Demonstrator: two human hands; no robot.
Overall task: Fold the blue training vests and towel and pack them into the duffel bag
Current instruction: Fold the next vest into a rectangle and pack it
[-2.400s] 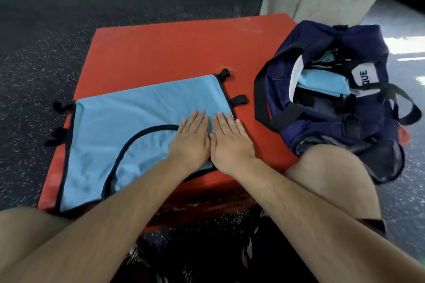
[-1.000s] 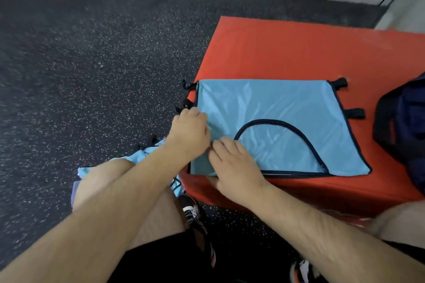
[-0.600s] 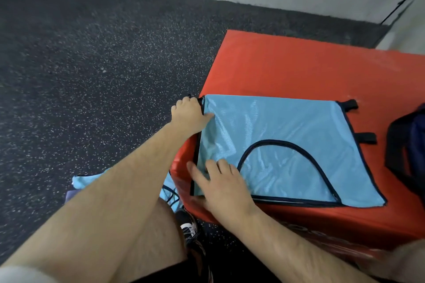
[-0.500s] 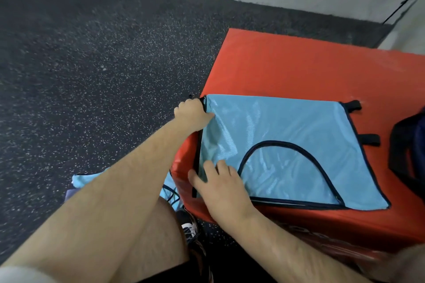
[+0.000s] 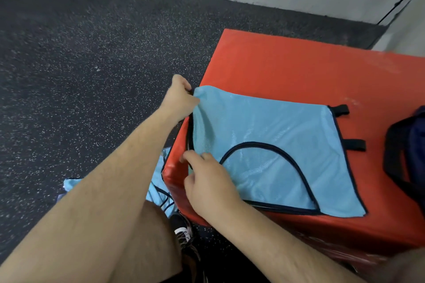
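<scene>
Standing by, I'd say this job is somewhere in the middle, not near its end. One blue vest (image 5: 264,145) lies flat on the red padded box (image 5: 299,69), its dark-trimmed curve facing up and its black tabs sticking out toward three o'clock. It looks smoothed out and possibly doubled over once, though I can't count the layers.

The left hand (image 5: 180,99) has its grip closed on the vest's corner at about ten o'clock, fingers curled round the dark trim and lifting it a little off the box. The right hand (image 5: 209,181) sits at the eight o'clock corner with its fingers bent over the edge. Its grip appears to pinch the hem there, but the thumb's hold is partly hidden. With both on the nine o'clock side, my guess is that this side is about to be carried across toward three o'clock for the next fold.

What's left looks like a fair amount. This vest needs that fold and then a trip to the duffel bag (image 5: 409,151), which stands on the box at three o'clock, just beside the vest's tabs. Only its dark side and strap show, so I can't tell what is packed. More blue cloth (image 5: 158,181) lies crumpled on the floor at seven o'clock, against the box, unfolded. I can't pick out a towel.
</scene>
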